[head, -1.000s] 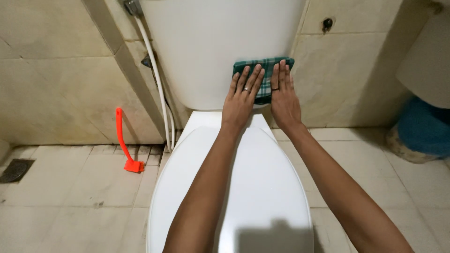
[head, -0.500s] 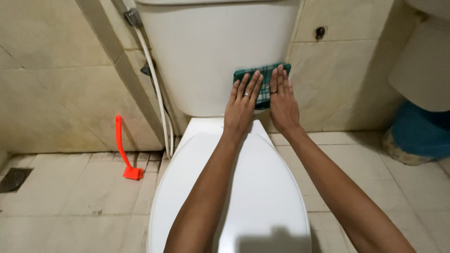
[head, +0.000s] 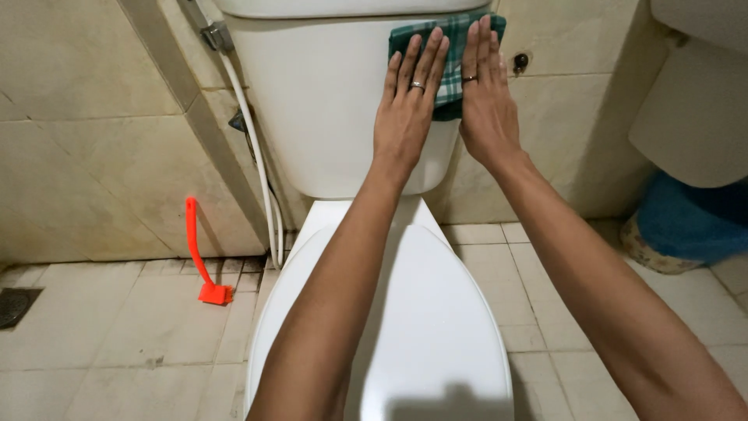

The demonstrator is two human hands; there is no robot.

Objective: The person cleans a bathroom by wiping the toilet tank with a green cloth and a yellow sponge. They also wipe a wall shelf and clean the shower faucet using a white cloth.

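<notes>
Both hands lie flat, fingers straight, side by side on the cloth, pressing it against the tank front near its upper right corner. The cloth's long axis runs sideways; the right hand covers more of it than the left hand.

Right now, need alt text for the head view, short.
Both hands, left hand and right hand, press a green checked cloth flat against the upper front of a white toilet tank. Below, the toilet lid is closed; an orange brush leans on the tiled wall at left.
</notes>
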